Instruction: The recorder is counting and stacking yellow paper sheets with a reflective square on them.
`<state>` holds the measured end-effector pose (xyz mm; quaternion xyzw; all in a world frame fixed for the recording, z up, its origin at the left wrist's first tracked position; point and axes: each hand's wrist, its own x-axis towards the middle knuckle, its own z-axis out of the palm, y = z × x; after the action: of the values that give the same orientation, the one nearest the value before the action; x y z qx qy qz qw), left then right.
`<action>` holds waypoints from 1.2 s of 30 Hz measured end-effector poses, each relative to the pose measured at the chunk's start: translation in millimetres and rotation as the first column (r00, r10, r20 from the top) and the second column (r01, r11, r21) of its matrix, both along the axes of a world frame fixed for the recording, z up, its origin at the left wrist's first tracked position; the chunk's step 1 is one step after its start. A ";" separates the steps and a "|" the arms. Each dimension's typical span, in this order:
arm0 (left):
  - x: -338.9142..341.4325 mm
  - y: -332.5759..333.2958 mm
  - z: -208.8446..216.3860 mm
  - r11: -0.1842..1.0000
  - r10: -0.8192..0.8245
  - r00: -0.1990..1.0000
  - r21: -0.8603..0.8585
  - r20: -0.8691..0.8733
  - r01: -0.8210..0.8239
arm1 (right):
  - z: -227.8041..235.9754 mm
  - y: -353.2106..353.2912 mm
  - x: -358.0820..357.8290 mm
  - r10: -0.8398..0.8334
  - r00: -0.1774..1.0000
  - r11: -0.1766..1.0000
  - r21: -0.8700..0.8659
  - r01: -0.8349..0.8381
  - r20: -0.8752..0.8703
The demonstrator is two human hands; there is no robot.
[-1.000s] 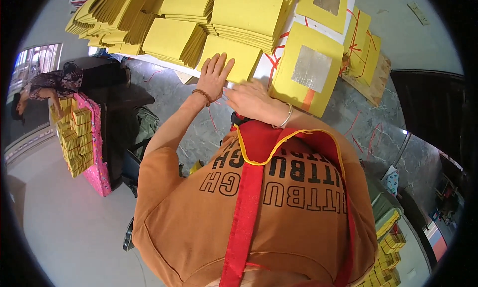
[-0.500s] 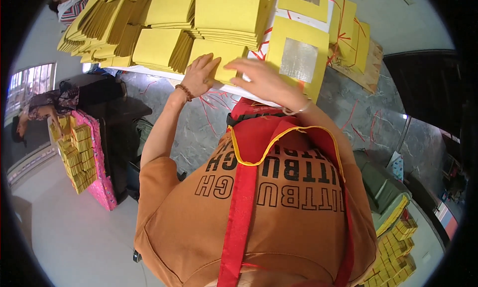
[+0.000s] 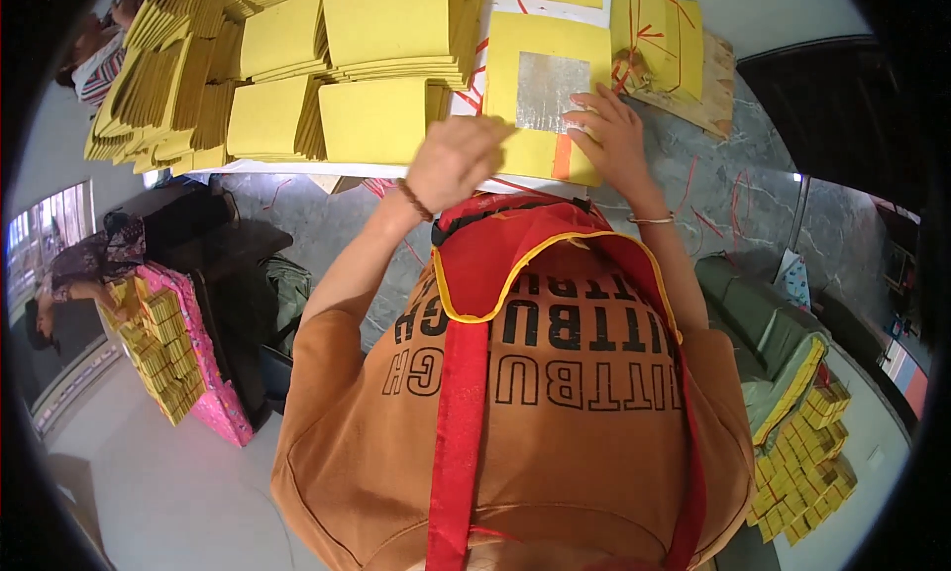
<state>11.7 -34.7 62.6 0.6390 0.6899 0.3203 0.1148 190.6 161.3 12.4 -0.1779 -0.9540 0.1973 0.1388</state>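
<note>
On the table in front of me lies a yellow paper sheet (image 3: 505,147) with a silver foil square (image 3: 552,86) in its middle and an orange strip below the square. My right hand (image 3: 616,140) rests over the sheet's right edge, fingers apart, its tips touching the foil's corner area. At the sheet's left edge is my left hand (image 3: 456,160), fingers curled together and slightly blurred; what they pinch, if anything, is hidden. Just left of it stands a stack of yellow folded papers (image 3: 371,120).
More stacks of yellow folded papers (image 3: 267,117) fill the table's left side. Tied yellow bundles (image 3: 684,51) lie on a wooden board (image 3: 718,105) at the far right. A green sofa (image 3: 758,323) stands right. At left, a person bends over a pink-edged surface (image 3: 213,373) holding yellow bundles.
Both hands have moved right, away from the yellow stack and over to the foil-marked sheet. My right hand has spread out on the sheet; my left fingers have curled. The view has shifted slightly.
</note>
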 end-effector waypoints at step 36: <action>0.0 21.1 -19.9 0.982 -0.163 0.986 0.091 -0.046 0.166 | -11.3 -11.7 -20.3 -0.513 0.782 0.189 -0.936 -0.298 -0.353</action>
<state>11.7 -13.6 42.8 0.7045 0.6209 0.3297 0.0975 170.3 149.6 1.1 -0.2223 -0.4858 0.7879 0.3061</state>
